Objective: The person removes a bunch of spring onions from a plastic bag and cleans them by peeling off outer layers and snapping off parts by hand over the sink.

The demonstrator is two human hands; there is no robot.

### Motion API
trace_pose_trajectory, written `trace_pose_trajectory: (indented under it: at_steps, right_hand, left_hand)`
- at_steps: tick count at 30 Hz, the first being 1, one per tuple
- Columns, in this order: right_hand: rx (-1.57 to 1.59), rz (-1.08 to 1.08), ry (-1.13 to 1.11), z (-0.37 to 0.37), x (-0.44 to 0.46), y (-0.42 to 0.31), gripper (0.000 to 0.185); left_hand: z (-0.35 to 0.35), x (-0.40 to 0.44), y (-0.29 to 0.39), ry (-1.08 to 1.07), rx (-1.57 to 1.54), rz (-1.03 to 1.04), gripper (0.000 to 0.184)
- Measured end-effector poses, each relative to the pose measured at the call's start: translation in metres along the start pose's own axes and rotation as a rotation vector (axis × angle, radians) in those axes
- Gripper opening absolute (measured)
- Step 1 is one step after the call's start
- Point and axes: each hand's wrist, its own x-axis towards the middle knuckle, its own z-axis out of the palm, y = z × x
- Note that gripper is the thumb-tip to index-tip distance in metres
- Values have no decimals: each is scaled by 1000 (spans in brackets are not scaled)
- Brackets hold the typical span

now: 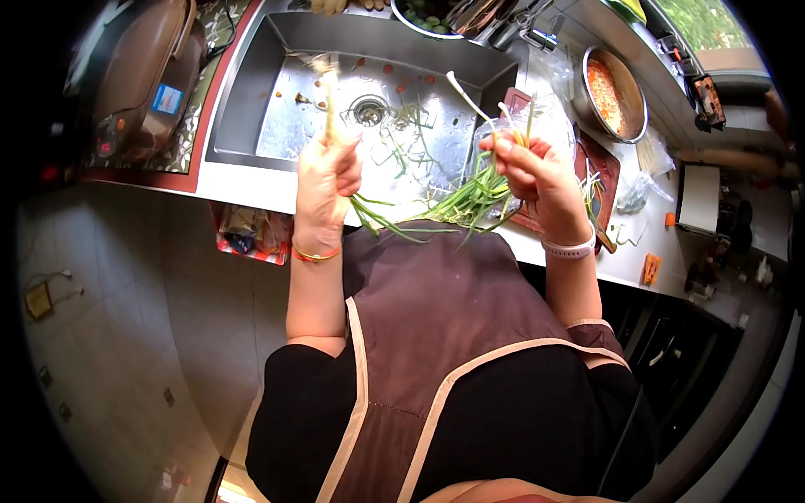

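My left hand (327, 176) is closed around a few spring onions over the sink's near edge; their pale root ends point up, blurred, and green leaves (369, 214) trail out below the fist. To the right, my right hand (541, 168) pinches a spring onion (471, 96) whose white end sticks up and to the left. Below that hand, a heap of green spring onion leaves (465, 201) lies along the counter edge, against my apron. Loose green scraps (407, 151) are scattered in the steel sink (231, 126), around the drain (369, 111).
A metal bowl of orange chopped food (608, 96) stands at the back right. Beside my right hand are a red-brown cutting board (599, 163) and clear plastic bags (641, 193). The faucet (541, 38) is behind the sink; a brown appliance (138, 75) sits left.
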Motion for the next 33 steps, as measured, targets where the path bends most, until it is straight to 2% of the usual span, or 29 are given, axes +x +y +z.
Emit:
trace_pose_trajectory:
  at_steps: [1,5,6,7,10,13,16,19,20,25,33]
  right_hand:
    - [-44,-21,-19,5,-2,1,17]
    - [-134,-148,-6,30,-14,0,13]
    - [-134,-146,-7,31,-17,-1,13]
    - [-166,-150,-34,31,-19,-1,13]
    - [-244,-169,-69,27,-21,2,14]
    - [-305,-176,-76,27,-23,6,16]
    - [-274,-150,-67,30,-26,3,15]
    - [-290,-194,-13,33,-29,0,13]
    - [-301,-173,-13,32,-31,-1,12]
    - [-356,-142,-31,24,-36,-3,12]
    - [-301,-156,-11,21,-43,-11,10]
  left_hand:
    - [6,-4,-2,-76,-80,-39,25]
    - [49,-32,-14,-195,-89,-68,11]
    - [52,-35,-17,-297,-90,-76,16]
    - [59,-40,-15,-311,-111,-81,15]
    - [69,-45,-10,-300,44,-49,17]
    - [70,-43,-11,-286,78,108,14]
    - [67,-40,-11,-241,223,252,2]
    - [64,-37,-8,-162,368,350,2]
    - [63,-35,-10,-115,375,419,4]
    - [56,-20,2,40,210,400,4]
    - [40,6,6,82,100,479,6]
